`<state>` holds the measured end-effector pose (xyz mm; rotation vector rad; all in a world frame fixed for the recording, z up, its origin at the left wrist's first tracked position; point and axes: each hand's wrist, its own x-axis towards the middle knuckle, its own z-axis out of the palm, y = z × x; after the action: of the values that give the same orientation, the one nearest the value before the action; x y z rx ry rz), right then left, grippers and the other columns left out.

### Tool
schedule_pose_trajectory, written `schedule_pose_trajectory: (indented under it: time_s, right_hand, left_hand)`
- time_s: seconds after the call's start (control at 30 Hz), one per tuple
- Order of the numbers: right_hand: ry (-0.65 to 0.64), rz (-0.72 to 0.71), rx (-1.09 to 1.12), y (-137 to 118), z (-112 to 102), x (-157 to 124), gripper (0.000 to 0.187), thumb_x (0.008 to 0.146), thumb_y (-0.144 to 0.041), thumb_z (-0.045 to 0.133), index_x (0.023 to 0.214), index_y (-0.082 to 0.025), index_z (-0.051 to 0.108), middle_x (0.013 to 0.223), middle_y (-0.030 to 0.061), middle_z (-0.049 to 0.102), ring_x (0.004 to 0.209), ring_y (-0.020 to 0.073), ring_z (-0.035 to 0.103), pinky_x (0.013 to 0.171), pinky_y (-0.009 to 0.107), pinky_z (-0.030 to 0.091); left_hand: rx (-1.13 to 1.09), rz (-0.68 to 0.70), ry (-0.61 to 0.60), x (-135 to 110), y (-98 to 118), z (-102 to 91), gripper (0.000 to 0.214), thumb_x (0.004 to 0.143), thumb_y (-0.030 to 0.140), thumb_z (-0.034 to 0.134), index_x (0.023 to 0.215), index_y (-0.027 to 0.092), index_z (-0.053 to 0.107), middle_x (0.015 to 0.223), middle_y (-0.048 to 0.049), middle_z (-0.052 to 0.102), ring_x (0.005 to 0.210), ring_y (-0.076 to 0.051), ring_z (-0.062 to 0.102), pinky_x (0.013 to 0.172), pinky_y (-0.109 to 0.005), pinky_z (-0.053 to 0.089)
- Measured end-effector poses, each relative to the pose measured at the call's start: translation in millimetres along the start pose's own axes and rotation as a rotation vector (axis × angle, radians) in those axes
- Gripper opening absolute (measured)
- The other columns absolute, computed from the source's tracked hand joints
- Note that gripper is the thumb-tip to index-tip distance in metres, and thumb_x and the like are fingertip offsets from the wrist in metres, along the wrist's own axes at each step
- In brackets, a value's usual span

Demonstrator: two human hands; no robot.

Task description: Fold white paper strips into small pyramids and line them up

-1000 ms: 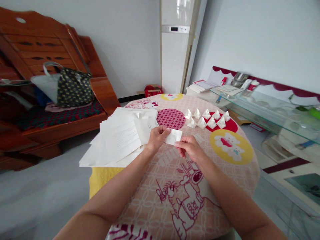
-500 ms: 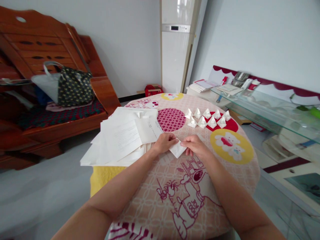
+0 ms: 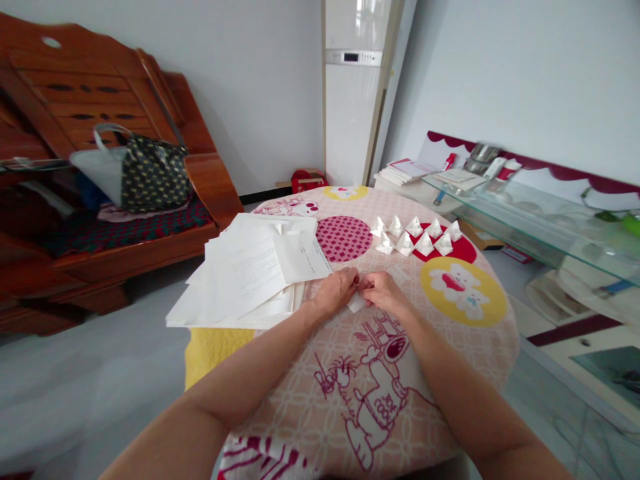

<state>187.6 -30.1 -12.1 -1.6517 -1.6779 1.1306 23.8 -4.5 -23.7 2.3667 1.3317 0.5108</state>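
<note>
I see left hand (image 3: 336, 291) and right hand (image 3: 384, 291) fingers clamped on folded paper (image 3: 356, 305); paper stack (image 3: 220, 283) just left, table (image 3: 457, 350) open toward right edge.

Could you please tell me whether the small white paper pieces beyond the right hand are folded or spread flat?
Folded: the paper pieces beyond the right hand show raised, pointed peaks and slanting sides.

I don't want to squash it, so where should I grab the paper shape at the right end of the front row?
Probably lightly by its pointed top, with the right hand coming from the near side and slightly above. The shape's tip sticks up, and other shapes sit close on its left and behind, but none in front.
</note>
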Motion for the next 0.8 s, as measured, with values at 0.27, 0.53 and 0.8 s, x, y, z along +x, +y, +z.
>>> schedule_pose_trajectory:
  time_s: [0.27, 0.53, 0.8]
  right_hand:
    - [-0.039, -0.066, -0.015, 0, -1, 0, 0.012, 0.065, -0.009, 0.072, 0.066, -0.018, 0.065, 0.055, -0.0033, 0.060, 0.051, 0.0110, 0.054, 0.049, 0.022, 0.037]
    - [-0.020, -0.167, -0.200, -7, -5, -3, 0.019, 0.059, -0.001, 0.075, 0.062, -0.018, 0.065, 0.059, -0.0023, 0.063, 0.060, 0.0135, 0.057, 0.060, 0.025, 0.039]
    - [-0.029, -0.094, -0.184, -3, -12, -2, 0.021, 0.060, -0.003, 0.073, 0.051, -0.019, 0.061, 0.046, -0.0035, 0.056, 0.049, 0.0116, 0.051, 0.051, 0.024, 0.035]
  left_hand:
    - [-0.293, 0.105, -0.181, -2, -23, -16.9, 0.024, 0.069, 0.016, 0.071, 0.092, 0.019, 0.065, 0.078, 0.0016, 0.063, 0.072, -0.015, 0.059, 0.067, -0.025, 0.045]
    - [-0.482, 0.041, -0.211, -3, -30, -18.6, 0.031, 0.060, 0.013, 0.070, 0.090, 0.018, 0.064, 0.072, 0.0036, 0.064, 0.068, -0.014, 0.060, 0.065, -0.023, 0.046]
    - [-0.460, -0.015, -0.169, -3, -34, -16.2, 0.032, 0.059, 0.012, 0.061, 0.090, 0.018, 0.063, 0.073, 0.0029, 0.064, 0.068, -0.014, 0.061, 0.064, -0.024, 0.047]
